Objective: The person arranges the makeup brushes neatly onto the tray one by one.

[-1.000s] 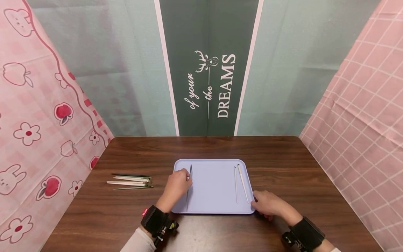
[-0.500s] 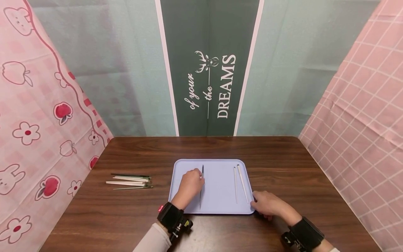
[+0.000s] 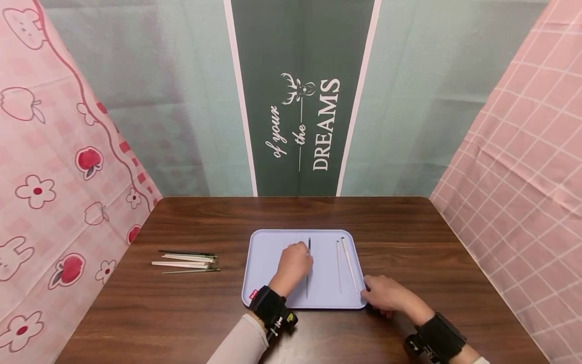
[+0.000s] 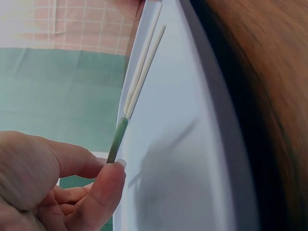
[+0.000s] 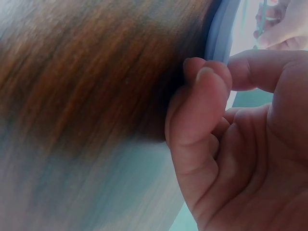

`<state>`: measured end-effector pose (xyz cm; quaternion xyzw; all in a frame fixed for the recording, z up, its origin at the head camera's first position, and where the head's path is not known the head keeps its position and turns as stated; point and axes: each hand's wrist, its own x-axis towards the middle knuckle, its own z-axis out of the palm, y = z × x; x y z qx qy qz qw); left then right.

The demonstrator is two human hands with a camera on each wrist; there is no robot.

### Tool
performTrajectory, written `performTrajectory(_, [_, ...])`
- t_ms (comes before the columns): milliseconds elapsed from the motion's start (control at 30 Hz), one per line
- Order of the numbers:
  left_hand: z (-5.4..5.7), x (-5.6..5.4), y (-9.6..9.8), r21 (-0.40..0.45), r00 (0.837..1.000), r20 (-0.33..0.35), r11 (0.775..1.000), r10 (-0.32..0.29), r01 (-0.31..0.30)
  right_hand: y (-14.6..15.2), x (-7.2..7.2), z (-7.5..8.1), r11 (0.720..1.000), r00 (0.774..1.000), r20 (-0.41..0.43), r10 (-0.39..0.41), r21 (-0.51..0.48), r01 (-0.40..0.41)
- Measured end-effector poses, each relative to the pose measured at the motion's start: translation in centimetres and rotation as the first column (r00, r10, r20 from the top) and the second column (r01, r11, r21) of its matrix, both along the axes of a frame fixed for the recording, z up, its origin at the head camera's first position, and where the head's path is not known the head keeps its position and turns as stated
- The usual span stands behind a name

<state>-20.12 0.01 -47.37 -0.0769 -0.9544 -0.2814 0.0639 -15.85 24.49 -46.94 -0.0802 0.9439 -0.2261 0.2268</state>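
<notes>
A slim dark green paintbrush (image 3: pixel 307 287) is pinched between the thumb and fingers of my left hand (image 3: pixel 294 263), over the middle of the lilac tray (image 3: pixel 268 253). Its dark tip points away from me; its green handle (image 4: pixel 118 137) shows in the left wrist view, and its shadow falls on the tray. Two white paintbrushes, a thinner one (image 3: pixel 339 270) and a thicker one (image 3: pixel 348 263), lie side by side along the tray's right side. My right hand (image 3: pixel 387 294) grips the tray's front right corner, its fingers curled at the rim (image 5: pixel 219 36).
Several more brushes (image 3: pixel 184 264), white and green, lie in a loose bunch left of the tray. Everything sits on a brown wood-grain table (image 3: pixel 386 222). Curtains hang round the back and sides.
My left hand has carried the green paintbrush rightward across the tray, from near its left side to the middle. The right hand and the white brushes have stayed put.
</notes>
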Motion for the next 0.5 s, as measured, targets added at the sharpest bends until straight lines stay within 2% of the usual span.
performTrajectory(167, [-0.2, -0.3, 1.0, -0.028, 1.0, 0.001, 1.0, 0.002, -0.002, -0.1, 0.1, 0.1, 1.0, 1.0, -0.004, 0.003, 0.0, -0.003])
performTrajectory(500, [-0.6, -1.0, 2.9, -0.019, 1.0, 0.006, 1.0, 0.016, -0.016, -0.1, 0.1, 0.2, 1.0, 1.0, -0.015, 0.011, 0.0, -0.011])
